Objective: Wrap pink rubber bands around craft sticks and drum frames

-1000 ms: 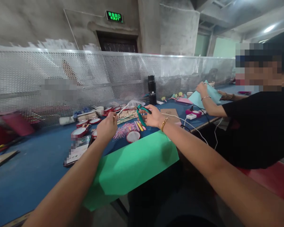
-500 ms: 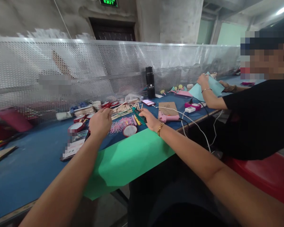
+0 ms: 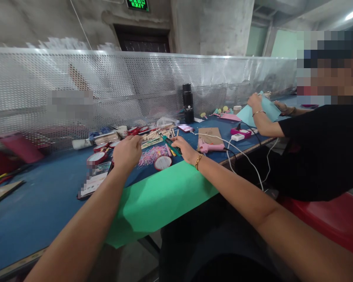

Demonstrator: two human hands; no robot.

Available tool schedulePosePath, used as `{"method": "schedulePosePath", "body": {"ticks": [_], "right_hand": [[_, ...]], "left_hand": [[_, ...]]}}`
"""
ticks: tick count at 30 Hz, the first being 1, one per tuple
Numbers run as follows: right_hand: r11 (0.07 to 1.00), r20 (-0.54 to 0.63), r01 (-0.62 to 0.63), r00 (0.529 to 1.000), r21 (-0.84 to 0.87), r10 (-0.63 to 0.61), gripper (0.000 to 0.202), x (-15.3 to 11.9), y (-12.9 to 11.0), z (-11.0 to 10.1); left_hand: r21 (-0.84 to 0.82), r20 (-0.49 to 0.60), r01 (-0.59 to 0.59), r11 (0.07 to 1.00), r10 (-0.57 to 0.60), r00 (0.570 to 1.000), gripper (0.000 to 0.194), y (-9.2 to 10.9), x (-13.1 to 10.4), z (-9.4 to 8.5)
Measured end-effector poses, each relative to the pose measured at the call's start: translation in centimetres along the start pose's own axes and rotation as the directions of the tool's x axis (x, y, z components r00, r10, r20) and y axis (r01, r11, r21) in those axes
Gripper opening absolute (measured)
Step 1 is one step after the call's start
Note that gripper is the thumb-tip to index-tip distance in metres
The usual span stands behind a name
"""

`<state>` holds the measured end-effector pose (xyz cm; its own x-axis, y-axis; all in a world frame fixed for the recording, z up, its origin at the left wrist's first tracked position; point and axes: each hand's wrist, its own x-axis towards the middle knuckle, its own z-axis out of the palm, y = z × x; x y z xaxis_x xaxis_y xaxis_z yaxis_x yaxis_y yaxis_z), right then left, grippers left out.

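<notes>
My right hand (image 3: pixel 184 149) is closed on a teal-handled cutting tool (image 3: pixel 170 144), whose tip points up and to the left. Its fingers are wrapped round the handle. My left hand (image 3: pixel 128 150) is closed, thumb and fingers pressed together near some thin sticks (image 3: pixel 150 140); what it pinches is too small to make out. Between the hands lie pink and purple shreds (image 3: pixel 153 155) and a round red-rimmed roll (image 3: pixel 162 163). A green sheet (image 3: pixel 164 196) hangs over the table's front edge, below both hands.
A phone (image 3: pixel 95 181) lies left of my left hand. To the right are a pink glue gun (image 3: pixel 211 147), a brown board (image 3: pixel 208 135), white cables and a black bottle (image 3: pixel 188 103). A person (image 3: pixel 320 152) at the right holds a light blue sheet (image 3: pixel 260 109).
The view has shifted slightly. The teal-handled tool in my right hand has turned a little, its tip moving left. My left hand stays closed near the sticks.
</notes>
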<state>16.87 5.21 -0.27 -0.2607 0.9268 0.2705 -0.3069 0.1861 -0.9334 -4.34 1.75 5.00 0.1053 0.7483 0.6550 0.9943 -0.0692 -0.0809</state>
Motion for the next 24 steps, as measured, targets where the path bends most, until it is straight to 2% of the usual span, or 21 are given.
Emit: {"method": "schedulePosePath", "body": {"ticks": [10,18,24], "right_hand": [[1.0,-0.021,-0.002,1.0,0.011,0.002,0.02,0.2,0.09,0.2],[1.0,-0.015,0.01,1.0,0.01,-0.01,0.02,0.4,0.61,0.09],[1.0,-0.043,0.013,0.999,-0.003,-0.013,0.019,0.01,0.11,0.38]], "left_hand": [[-0.01,-0.03,-0.077,0.997,0.076,0.997,0.041,0.09,0.01,0.17],[-0.012,-0.053,-0.084,0.996,0.083,0.995,0.043,0.25,-0.12,0.16],[-0.013,-0.063,-0.07,0.997,0.069,0.996,0.043,0.42,-0.2,0.17]]}}
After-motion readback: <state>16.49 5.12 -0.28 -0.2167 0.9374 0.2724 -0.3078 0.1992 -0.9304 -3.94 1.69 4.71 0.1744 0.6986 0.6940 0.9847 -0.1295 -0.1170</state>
